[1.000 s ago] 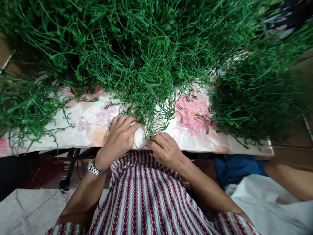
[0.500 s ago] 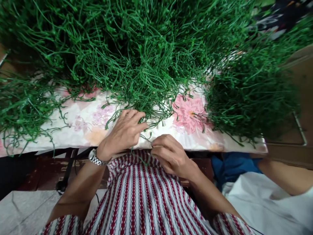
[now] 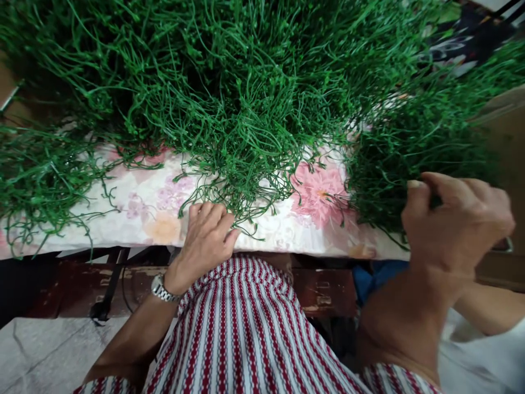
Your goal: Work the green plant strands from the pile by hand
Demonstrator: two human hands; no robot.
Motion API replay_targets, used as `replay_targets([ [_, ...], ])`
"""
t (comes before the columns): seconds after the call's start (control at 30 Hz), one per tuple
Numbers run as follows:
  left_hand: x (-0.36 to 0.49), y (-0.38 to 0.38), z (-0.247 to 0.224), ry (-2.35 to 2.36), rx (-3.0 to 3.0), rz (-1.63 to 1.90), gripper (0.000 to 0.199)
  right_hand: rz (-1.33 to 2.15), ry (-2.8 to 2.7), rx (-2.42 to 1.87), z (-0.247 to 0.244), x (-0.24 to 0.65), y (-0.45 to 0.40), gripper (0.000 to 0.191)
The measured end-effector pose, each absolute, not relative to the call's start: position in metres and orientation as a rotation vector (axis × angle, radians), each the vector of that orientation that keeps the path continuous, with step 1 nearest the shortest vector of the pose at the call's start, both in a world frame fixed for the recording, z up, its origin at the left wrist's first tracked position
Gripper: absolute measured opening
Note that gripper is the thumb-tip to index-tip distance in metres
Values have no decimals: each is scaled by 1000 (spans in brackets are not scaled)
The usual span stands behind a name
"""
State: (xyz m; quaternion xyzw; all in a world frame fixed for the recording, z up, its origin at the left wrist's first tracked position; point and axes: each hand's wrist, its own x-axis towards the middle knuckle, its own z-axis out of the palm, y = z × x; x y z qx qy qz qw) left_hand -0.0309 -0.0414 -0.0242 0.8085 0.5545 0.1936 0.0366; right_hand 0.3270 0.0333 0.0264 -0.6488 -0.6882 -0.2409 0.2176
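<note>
Thin green stems with small knobby tips lie in a large tangled heap across the table. At the heap's near fringe, by the table edge, is my left hand, palm down with its fingers curled under. Loose stems lie just beyond its fingertips; what is beneath the fingers is hidden. My right hand is raised over the near side of a smaller stem pile on the right. Its fingers are bent in towards the thumb, slightly blurred, and I cannot make out anything in them.
Another stem pile lies at the left. A white flowered cloth covers the table up to its near edge. Brown cardboard stands at the far right. Another person's arm shows at the lower right, close to my right forearm.
My right hand has moved from the table's front edge up and right to the smaller pile. My left hand has drawn back slightly towards me from the heap's fringe.
</note>
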Motion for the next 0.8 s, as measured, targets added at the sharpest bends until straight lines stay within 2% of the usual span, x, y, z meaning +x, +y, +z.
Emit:
replay_targets([
  [0.13,-25,-46,-29,1723,2347,749,9,-428,-1990,-1440,27,268,9,17],
  [0.2,-26,-50,-25,1725,2311,838,9,-147,-2139,-1179,27,235,-4,18],
  [0.33,-25,-59,-5,1640,2346,936,8,216,-2328,-708,26,184,-24,29],
  [0.4,-23,-62,4,1547,2342,995,9,222,-2405,-665,25,169,-28,31],
  [0.6,-24,-55,14,1277,2147,1120,8,199,-2488,-768,14,155,-22,10],
  [0.7,-26,-35,20,1239,2225,1146,18,216,-2441,-789,8,157,-19,10],
  [0.8,-22,-7,30,1169,2607,910,25,263,-2421,-780,6,157,-20,12],
])
